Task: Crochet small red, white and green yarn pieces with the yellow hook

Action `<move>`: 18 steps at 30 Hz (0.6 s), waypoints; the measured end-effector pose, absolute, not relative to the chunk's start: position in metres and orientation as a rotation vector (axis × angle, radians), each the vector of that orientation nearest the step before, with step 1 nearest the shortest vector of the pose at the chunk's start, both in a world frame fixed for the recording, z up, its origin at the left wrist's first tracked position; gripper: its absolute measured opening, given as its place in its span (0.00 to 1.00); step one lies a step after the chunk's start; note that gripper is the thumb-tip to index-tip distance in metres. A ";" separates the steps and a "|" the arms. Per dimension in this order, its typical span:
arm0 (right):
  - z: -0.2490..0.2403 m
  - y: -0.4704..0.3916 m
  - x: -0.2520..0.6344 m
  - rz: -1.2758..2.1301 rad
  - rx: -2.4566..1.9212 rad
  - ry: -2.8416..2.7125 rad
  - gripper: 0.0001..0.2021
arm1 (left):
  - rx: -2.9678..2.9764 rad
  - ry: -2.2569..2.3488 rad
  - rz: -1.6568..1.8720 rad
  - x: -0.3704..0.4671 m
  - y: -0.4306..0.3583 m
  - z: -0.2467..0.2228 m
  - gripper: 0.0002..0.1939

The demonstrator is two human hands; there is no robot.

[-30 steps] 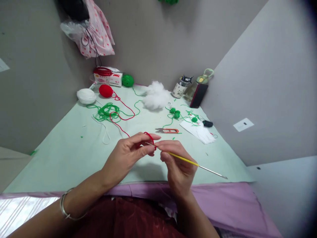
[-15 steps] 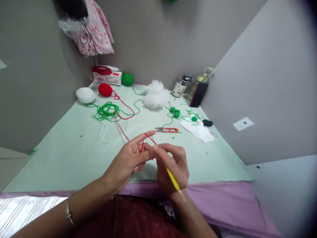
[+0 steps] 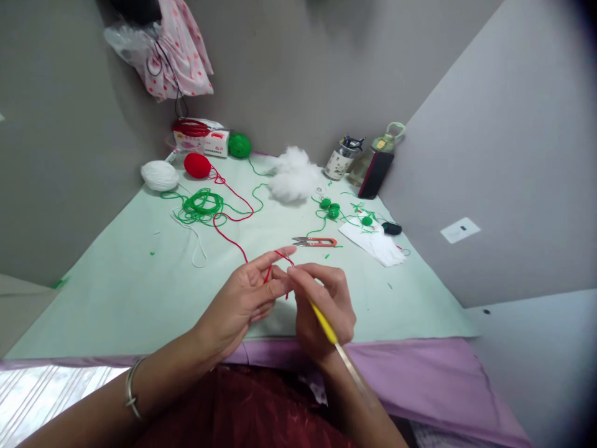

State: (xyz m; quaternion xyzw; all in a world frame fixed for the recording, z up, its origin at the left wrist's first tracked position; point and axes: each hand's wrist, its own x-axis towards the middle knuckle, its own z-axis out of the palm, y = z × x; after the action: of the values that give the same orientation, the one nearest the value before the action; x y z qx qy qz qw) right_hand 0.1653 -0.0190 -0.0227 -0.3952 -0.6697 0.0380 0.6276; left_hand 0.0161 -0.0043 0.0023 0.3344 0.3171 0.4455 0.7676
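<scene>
Red yarn runs from a red yarn ball across the table to my left hand. It passes over the raised left index finger, while the thumb and other fingers pinch it. My right hand grips a crochet hook with a yellow handle, its shaft sloping down toward my forearm. Both hands' fingertips meet, and the hook's tip is hidden between them. A short red tail hangs just below the pinch. Thread snips with orange handles lie just beyond my hands.
White stuffing sits at the back middle, with a green yarn ball and a white yarn ball to its left. Loose green yarn lies nearby. Small green crocheted balls, white paper, a phone and a bottle are right.
The right fingertips have shifted slightly left and up, closer to the left hand. The red yarn toward the table hangs slacker, and its short tail now shows below the pinch.
</scene>
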 end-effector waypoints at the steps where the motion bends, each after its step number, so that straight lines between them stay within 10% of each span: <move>1: -0.022 -0.019 0.167 0.136 -0.905 -1.494 0.15 | 0.681 0.658 0.930 0.014 -0.003 0.002 0.23; 7: -0.007 -0.011 0.175 0.779 -0.831 -1.190 0.07 | 0.720 0.673 1.024 0.008 0.001 0.005 0.15; 18: -0.007 -0.012 0.181 0.876 -0.840 -1.297 0.09 | 0.797 0.712 0.994 0.006 0.003 0.005 0.18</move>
State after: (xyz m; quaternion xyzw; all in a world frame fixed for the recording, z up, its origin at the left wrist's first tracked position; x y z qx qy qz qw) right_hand 0.1806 -0.0122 -0.0074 -0.3670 -0.5666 0.3828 0.6307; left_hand 0.0057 0.0029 0.0050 0.3639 0.3253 0.4541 0.7453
